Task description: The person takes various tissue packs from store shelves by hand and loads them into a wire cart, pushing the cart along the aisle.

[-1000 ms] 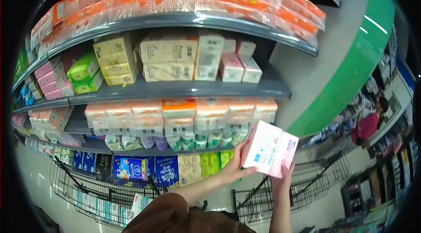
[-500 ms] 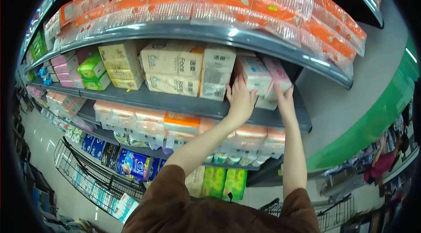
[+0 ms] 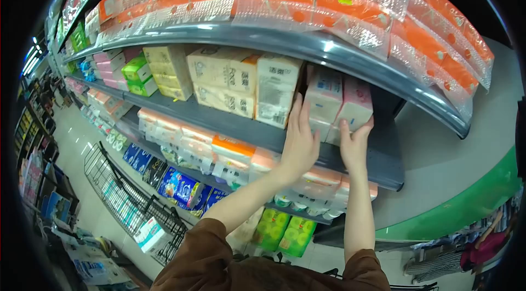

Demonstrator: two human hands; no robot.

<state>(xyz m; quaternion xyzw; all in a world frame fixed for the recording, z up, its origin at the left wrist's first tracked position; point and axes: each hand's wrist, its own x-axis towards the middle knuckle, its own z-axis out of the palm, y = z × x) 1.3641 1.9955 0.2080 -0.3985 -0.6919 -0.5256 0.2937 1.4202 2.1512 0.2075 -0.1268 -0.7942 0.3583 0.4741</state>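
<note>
On the shelf in front of me stand a white-and-blue tissue pack and, at its right, a white-and-pink tissue pack, with more packs under them. My left hand has its fingers stretched flat along the left side of the white-and-blue pack. The thumb of my right hand presses the front of the pink one, and its fingers wrap round the lower right corner, partly hidden. Left of my left hand stands a white tissue stack with a barcode.
Cream tissue packs stand farther left on the shelf. Orange-and-clear packs fill the shelf above, behind a grey shelf edge. A wire cart with packs stands lower left. Another person is at the far right.
The white-and-blue and pink packs now stand straighter and side by side. My left hand has flattened against their left side, and my right thumb has come onto the pink pack's front. The view has turned.
</note>
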